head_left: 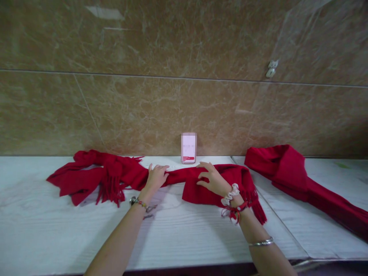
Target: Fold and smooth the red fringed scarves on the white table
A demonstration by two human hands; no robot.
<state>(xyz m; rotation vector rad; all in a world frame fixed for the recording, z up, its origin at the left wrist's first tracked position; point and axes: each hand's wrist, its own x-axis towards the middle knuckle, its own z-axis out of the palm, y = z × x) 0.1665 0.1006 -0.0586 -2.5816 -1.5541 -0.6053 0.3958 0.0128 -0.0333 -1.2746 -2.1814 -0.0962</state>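
Note:
A red fringed scarf (178, 176) lies bunched and spread sideways on the white table. My left hand (156, 178) rests on its narrow middle stretch, fingers apart and pointing toward the wall. Over the wider, folded part on the right is my right hand (212, 180), its fingers spread and slightly curved. Whether the right fingertips touch the cloth I cannot tell. Crumpled red cloth with fringe (112, 180) lies left of my left hand. It runs up to the middle stretch, and I cannot make out whether it is one scarf or two.
Another red scarf (287, 172) lies looped at the right, its long end trailing off the edge of view. A phone (189, 148) leans upright against the brown tiled wall (172, 107). A small white cat-shaped hook (271, 69) is on the wall. A seam crosses the white tabletop (184, 237) at right.

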